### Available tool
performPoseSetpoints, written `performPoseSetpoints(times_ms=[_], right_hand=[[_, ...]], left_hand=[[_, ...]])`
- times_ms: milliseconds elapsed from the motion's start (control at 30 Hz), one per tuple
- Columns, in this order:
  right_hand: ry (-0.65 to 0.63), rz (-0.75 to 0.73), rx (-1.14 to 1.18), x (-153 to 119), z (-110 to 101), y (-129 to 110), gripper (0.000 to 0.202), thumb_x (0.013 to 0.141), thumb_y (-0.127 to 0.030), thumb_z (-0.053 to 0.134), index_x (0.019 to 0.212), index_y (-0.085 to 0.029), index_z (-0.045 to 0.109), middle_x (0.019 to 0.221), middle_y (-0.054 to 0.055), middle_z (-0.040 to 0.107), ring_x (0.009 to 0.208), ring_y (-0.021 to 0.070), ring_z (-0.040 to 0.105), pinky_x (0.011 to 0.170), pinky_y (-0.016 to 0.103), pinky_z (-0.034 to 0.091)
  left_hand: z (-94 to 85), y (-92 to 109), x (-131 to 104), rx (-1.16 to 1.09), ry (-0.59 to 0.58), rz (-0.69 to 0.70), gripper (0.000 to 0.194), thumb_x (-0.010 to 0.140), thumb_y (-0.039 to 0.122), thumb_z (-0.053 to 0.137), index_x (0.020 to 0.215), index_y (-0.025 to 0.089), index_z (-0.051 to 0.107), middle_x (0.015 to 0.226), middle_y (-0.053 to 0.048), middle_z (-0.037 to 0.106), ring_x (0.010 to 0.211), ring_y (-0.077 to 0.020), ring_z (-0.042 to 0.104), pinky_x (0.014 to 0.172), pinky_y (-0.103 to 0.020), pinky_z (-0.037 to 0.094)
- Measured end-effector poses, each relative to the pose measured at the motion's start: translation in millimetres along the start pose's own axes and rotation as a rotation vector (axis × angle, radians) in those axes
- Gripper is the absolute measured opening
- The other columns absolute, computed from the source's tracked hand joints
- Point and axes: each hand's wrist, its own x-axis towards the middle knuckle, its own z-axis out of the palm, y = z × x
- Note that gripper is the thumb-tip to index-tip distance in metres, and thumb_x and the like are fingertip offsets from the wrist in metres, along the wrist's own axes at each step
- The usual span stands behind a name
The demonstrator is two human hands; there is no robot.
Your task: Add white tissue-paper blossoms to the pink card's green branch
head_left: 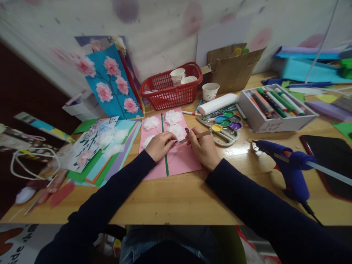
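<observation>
A pink sheet [184, 161] lies on the wooden table, with a green vertical strip [166, 165], thin drawn lines and several white cotton tufts [173, 117] on it. My left hand [161, 146] rests on the sheet at its middle, fingers bent together near a cotton tuft; what its fingertips hold, if anything, is too small to tell. My right hand [204, 148] holds a thin brown stick, perhaps a brush or pencil [202, 135], its tip pointing left towards my left fingertips, beside the cotton tuft [177, 132].
Coloured papers [125, 157] and loose cotton lie left, below a blue flower picture [106, 88]. Behind stand a red basket [170, 93] and a paper cup [210, 91]. Right are a paint palette [227, 123], marker box [277, 123], blue glue gun [288, 168] and black phone [330, 161].
</observation>
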Motion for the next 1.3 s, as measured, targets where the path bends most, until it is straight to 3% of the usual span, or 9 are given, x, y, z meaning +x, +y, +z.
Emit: performPoseSetpoints(times_ms=[200,467,867,1100,1300], right_hand=[[0.065,-0.047,0.047,-0.8,-0.5,-3.6,0.039,0.096,-0.042,0.038,0.068,-0.019,0.053,0.054,0.0,0.06,0.048,0.0116,0.054,0.05,0.023,0.036],[-0.057,-0.055,-0.005,-1.5,1.5,-3.8,0.036,0.095,-0.043,0.039,0.071,-0.02,0.054,0.061,0.001,0.065,0.056,0.0144,0.059,0.055,0.025,0.039],[-0.073,-0.081,-0.138,-1.6,1.8,-4.7,0.035,0.095,-0.041,0.035,0.069,-0.022,0.048,0.062,0.003,0.064,0.056,0.0164,0.059,0.055,0.025,0.038],[-0.067,-0.06,-0.092,-1.2,2.3,-2.3,0.035,0.094,-0.043,0.039,0.067,-0.022,0.048,0.06,0.002,0.064,0.052,0.0143,0.057,0.051,0.024,0.036],[0.082,-0.069,0.049,-3.6,-0.8,-5.8,0.044,0.096,-0.045,0.037,0.063,-0.021,0.052,0.052,0.0,0.057,0.049,0.0126,0.053,0.051,0.025,0.039]], left_hand=[[1.2,-1.3,1.7,0.002,-0.006,0.015,0.009,0.084,0.011,0.054,0.082,0.015,0.061,0.079,-0.003,0.062,0.074,-0.0159,0.058,0.073,-0.03,0.046],[1.3,0.7,3.0,-0.006,-0.006,0.021,0.01,0.086,0.013,0.053,0.081,0.015,0.061,0.08,-0.003,0.062,0.076,-0.0167,0.058,0.074,-0.03,0.046],[1.8,-1.5,1.7,0.001,-0.01,0.024,0.011,0.086,0.013,0.052,0.083,0.015,0.062,0.082,-0.005,0.063,0.08,-0.0178,0.06,0.077,-0.031,0.047],[-3.6,1.7,-2.7,0.008,-0.044,0.074,0.03,0.078,-0.002,0.04,0.095,0.014,0.061,0.093,-0.008,0.067,0.088,-0.0179,0.062,0.083,-0.033,0.05],[-5.5,-1.7,-8.9,0.005,-0.039,0.062,0.038,0.074,-0.004,0.038,0.098,0.015,0.061,0.098,-0.008,0.069,0.09,-0.0181,0.064,0.084,-0.036,0.051]])
